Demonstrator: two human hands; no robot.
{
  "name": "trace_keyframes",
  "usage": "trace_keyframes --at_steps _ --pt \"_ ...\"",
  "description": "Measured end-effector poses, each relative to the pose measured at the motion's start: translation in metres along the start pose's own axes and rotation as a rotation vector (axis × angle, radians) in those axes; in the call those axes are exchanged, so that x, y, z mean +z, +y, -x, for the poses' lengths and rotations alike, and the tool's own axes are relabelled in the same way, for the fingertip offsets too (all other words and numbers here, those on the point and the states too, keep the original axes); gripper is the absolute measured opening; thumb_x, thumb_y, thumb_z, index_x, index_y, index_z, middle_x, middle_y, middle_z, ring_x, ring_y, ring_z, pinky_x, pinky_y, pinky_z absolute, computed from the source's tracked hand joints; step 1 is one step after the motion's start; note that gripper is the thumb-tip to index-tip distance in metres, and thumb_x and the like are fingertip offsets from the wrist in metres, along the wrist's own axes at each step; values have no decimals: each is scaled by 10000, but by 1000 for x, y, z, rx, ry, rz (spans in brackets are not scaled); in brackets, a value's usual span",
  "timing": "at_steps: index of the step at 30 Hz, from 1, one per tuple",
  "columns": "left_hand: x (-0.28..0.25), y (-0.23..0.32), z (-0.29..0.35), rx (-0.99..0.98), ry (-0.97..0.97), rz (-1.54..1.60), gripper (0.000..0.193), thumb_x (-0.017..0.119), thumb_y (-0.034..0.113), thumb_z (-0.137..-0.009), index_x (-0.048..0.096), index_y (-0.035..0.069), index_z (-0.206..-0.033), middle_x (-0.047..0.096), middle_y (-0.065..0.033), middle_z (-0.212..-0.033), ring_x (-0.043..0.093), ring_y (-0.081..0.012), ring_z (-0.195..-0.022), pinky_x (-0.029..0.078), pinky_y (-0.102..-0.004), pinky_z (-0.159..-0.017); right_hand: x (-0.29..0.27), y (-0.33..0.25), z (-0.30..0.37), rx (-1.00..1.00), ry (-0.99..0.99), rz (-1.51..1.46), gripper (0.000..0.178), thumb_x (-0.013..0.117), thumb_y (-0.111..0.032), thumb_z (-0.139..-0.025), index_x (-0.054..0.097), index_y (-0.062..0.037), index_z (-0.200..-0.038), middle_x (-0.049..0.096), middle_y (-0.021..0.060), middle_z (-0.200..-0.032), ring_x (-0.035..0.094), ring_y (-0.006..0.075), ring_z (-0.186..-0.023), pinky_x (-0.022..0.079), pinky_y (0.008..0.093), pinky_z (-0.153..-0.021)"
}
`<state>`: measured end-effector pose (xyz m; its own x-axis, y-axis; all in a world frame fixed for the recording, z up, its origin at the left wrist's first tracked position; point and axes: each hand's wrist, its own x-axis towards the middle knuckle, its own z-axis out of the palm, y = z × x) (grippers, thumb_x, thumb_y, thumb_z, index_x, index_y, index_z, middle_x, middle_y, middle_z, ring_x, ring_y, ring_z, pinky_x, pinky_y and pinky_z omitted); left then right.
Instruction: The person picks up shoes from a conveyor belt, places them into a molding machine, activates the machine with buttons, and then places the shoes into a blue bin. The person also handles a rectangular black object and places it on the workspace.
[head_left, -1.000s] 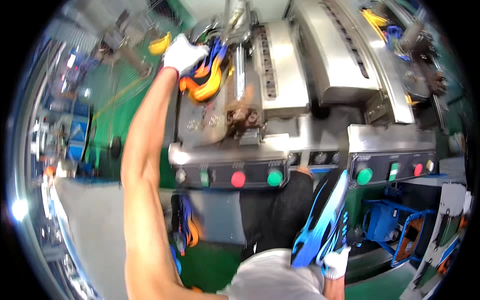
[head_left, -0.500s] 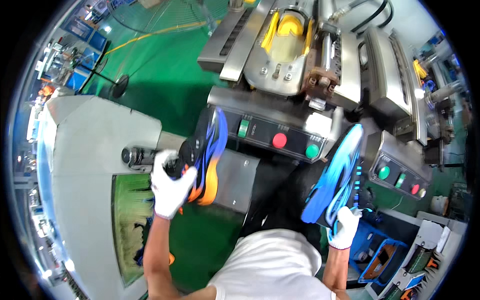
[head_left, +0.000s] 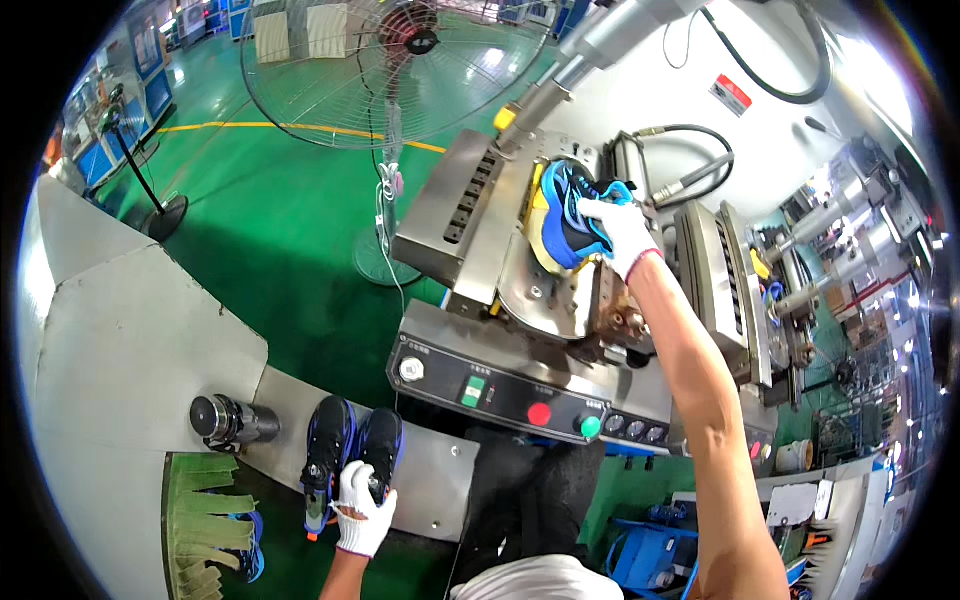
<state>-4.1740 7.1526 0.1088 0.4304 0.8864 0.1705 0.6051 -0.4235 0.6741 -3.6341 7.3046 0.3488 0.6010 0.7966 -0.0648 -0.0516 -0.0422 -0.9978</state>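
Note:
My right hand (head_left: 622, 232), in a white glove, grips the heel and collar of a blue-and-black sneaker (head_left: 562, 222). That sneaker sits in the yellow-padded cradle (head_left: 538, 215) of a metal press, toe pointing away. Lower left, my gloved left hand (head_left: 364, 512) is closed at the heel of a black sneaker (head_left: 380, 442) with blue sole edges. Beside it stands a second black sneaker (head_left: 326, 450). Both rest on a metal shelf (head_left: 435, 485); my palm hides part of the nearer heel.
Below the cradle runs a control panel (head_left: 500, 385) with red and green buttons. A steel flask (head_left: 235, 420) lies left of the black sneakers, above an opening with green strips (head_left: 200, 515). A caged fan (head_left: 400, 70) stands beyond; a second press (head_left: 730, 290) adjoins on the right.
The blue sneaker has gone from my lower right into the press cradle. My left hand has lowered the black sneaker onto the shelf beside another. The view has shifted.

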Motion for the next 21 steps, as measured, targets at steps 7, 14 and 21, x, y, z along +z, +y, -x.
trace_keyframes --at_steps 7,14,21 --pt "-7 -4 3 29 -13 39 672 867 47 -693 531 -14 -1272 539 -279 -1313 587 -480 -1168 513 -519 -1006 18 100 -97 -130 341 973 286 762 -213 -689 706 -88 -940 755 155 -925 731 319 -944 569 397 -856" --pt "5 12 -10 -17 -4 26 652 860 48 -697 535 12 -1261 541 -238 -1313 570 -438 -1194 501 -498 -1019 5 77 -94 28 177 1070 521 769 -358 -737 742 -19 -1131 740 219 -1160 713 326 -1095 556 374 -953" --pt "1 6 -8 -18 95 -25 617 856 97 -747 562 25 -1284 561 -244 -1332 585 -435 -1213 528 -503 -1003 62 21 83 -644 -15 978 823 692 -430 -961 373 68 -1533 583 300 -1412 577 403 -1328 441 390 -1120"
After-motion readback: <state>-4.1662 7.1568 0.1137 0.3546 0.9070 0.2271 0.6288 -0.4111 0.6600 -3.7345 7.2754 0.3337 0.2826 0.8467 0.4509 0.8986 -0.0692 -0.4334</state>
